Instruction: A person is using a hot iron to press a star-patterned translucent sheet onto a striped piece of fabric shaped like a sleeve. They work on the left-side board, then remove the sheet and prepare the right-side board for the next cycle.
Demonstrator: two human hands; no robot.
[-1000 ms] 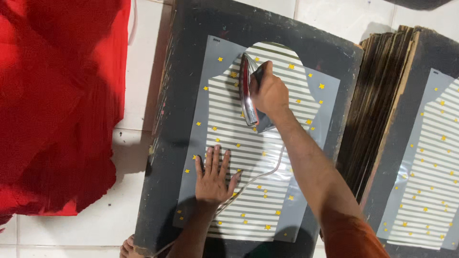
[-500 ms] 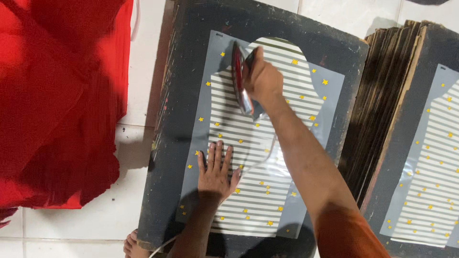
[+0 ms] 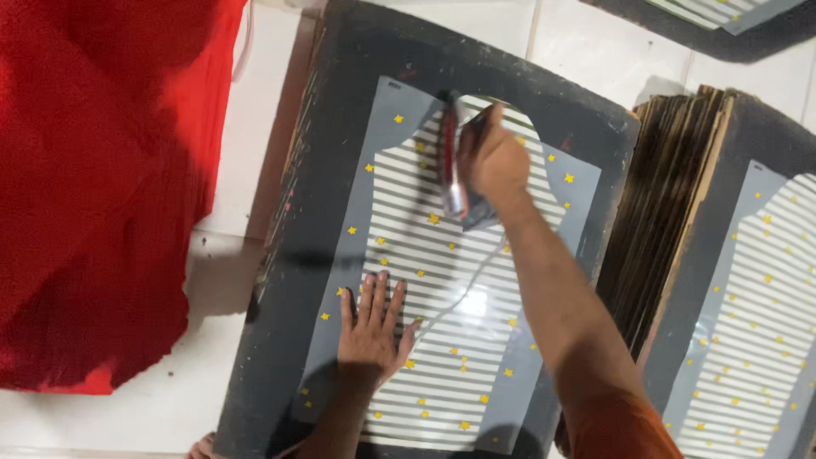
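A heap of red cloth (image 3: 93, 187) lies on the white tiled floor (image 3: 229, 178) at the left. Beside it a dark board (image 3: 340, 127) carries a grey striped sheet with yellow stars (image 3: 450, 340). The left hand (image 3: 371, 327) presses flat on the sheet's lower part, fingers spread. Above it, the right hand (image 3: 493, 161) is closed around a red iron (image 3: 450, 174) resting on the sheet's top. A stack of boards (image 3: 680, 212) stands to the right.

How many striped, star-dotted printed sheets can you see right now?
3: one striped sheet under both hands on the middle dark board, one on the stack at right, one cut off at the top edge. Stacked boards may hide more.
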